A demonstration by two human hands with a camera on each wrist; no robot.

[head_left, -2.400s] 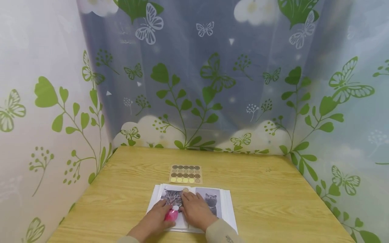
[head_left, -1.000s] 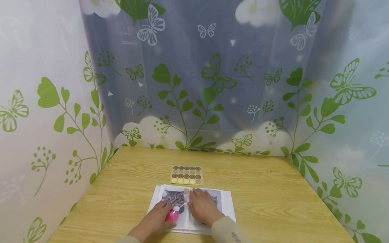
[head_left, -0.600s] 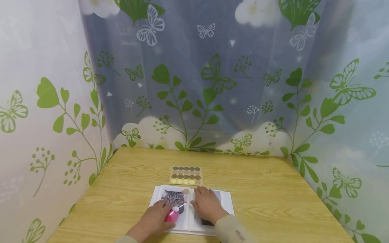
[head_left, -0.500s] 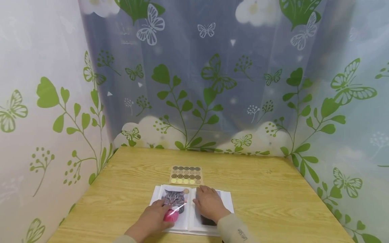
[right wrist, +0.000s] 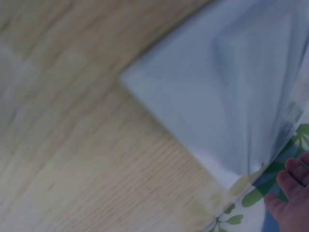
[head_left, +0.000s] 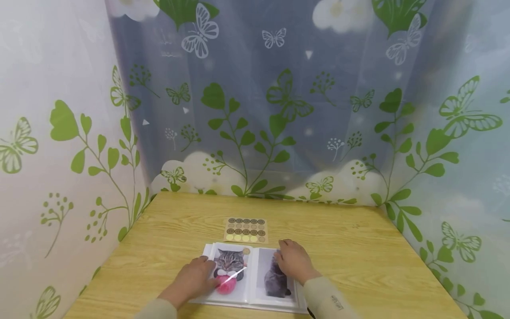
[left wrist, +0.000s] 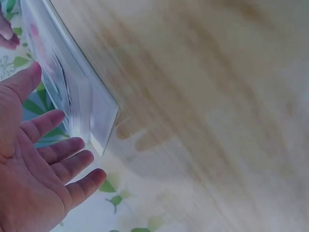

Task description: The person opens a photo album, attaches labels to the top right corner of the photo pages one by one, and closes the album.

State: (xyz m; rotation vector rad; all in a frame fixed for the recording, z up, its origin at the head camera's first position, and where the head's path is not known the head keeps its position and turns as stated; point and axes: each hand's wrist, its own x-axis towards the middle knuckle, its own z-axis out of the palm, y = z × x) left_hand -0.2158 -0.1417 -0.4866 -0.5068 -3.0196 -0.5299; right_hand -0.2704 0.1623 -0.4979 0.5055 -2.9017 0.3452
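Note:
An open photo album (head_left: pixel 250 283) lies near the table's front edge. Under its clear left sleeve is a tabby cat photo (head_left: pixel 229 261) with a pink ball, and a small round sticker (head_left: pixel 246 251) sits at the photo's upper right corner. The right page bears a grey cat photo (head_left: pixel 275 281), its upper part partly covered by my right hand (head_left: pixel 295 261). My left hand (head_left: pixel 193 277) is at the left page's outer side, thumb over the page. In the left wrist view its fingers are extended and spread. The right wrist view shows the right fingers relaxed, beside the album (right wrist: pixel 183 96).
A brown sheet of round stickers (head_left: pixel 246 238) lies just behind the album, with dark, tan and yellow rows. Under everything is a wood-grain table (head_left: pixel 350 248). Curtains (head_left: pixel 247 110) printed with leaves and butterflies stand behind and on both sides.
My right hand has moved from the left page across the right page to its outer upper side. The left hand has drawn leftward, uncovering more of the pink ball.

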